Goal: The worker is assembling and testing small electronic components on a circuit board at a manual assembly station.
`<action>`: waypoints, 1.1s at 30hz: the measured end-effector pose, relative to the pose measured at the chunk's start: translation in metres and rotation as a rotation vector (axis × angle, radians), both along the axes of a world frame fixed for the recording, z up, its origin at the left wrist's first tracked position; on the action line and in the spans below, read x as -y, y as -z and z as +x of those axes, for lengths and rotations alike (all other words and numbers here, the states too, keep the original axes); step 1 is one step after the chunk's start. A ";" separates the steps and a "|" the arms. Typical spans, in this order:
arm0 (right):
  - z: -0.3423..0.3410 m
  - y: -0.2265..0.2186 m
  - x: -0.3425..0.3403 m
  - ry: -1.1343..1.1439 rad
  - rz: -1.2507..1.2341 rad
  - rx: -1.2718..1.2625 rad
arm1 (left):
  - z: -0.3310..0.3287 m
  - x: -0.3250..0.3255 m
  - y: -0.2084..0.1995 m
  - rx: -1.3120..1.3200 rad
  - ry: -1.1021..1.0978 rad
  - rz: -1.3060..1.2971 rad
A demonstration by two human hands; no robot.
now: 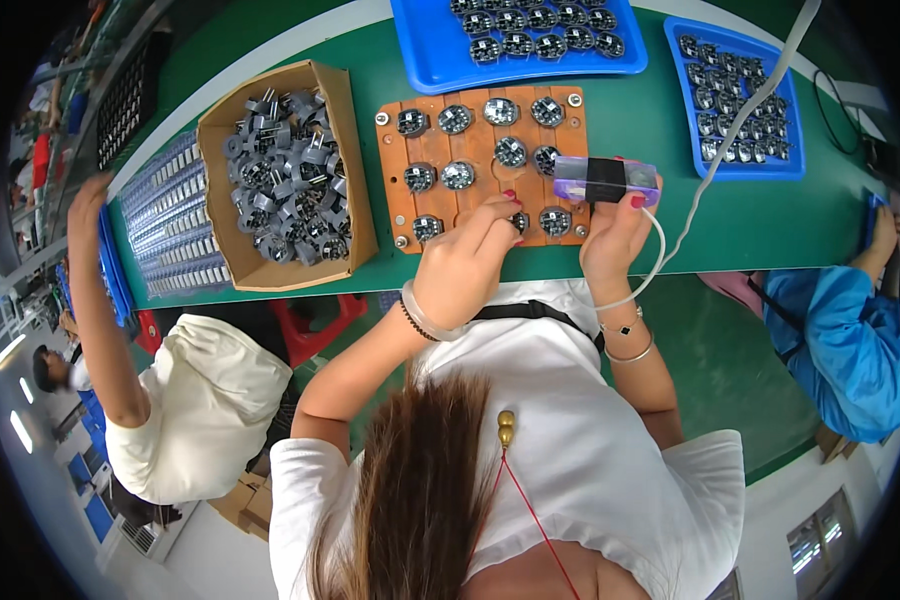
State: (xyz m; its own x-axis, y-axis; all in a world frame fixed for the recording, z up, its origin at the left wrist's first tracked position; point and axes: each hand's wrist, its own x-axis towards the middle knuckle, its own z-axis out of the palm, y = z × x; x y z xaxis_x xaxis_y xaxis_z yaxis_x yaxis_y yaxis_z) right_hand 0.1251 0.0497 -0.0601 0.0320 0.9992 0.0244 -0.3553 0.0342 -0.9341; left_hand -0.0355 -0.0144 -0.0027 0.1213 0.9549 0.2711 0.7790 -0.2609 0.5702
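Two hands over the orange part jig, one pinching a part, one gripping a little purple tool.

Hard to see much detail here: the left hand (pixel 470 262) covers the bottom middle slot of the flat orange rectangular board with rows of round holders (pixel 395 190), so the small round dark metal part (pixel 520 220) under its fingertips only peeks out. Fingers are curled tight and pinched down on it, wrist bent up from the green table (pixel 650 110). The right hand (pixel 615 235), just right of that pinch, is wrapped around a translucent purple handheld tool with a black band (pixel 605 180), thumb on top; its white cable (pixel 710 170) runs off up and right. The open cardboard box of grey parts (pixel 285 175) sits well left of the pinch. Blue plastic trays (pixel 425 55) beyond are cut off by the frame edge.
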 end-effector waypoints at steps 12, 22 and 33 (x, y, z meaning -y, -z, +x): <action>0.002 -0.008 -0.007 -0.064 0.003 -0.032 | -0.007 -0.006 -0.011 -0.001 0.096 -0.066; 0.004 -0.002 -0.006 0.033 0.021 -0.040 | 0.002 -0.022 -0.032 0.171 0.099 -0.127; 0.024 -0.063 -0.010 -0.454 0.423 0.486 | -0.012 -0.019 -0.057 0.379 0.076 -0.161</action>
State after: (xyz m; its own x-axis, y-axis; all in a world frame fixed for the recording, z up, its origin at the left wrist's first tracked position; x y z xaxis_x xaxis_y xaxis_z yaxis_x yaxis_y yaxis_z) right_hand 0.1493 0.0600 0.0025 -0.4891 0.8147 0.3116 0.0257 0.3706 -0.9284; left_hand -0.0472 0.0045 0.0543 0.1133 0.9809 0.1578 0.4886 -0.1933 0.8509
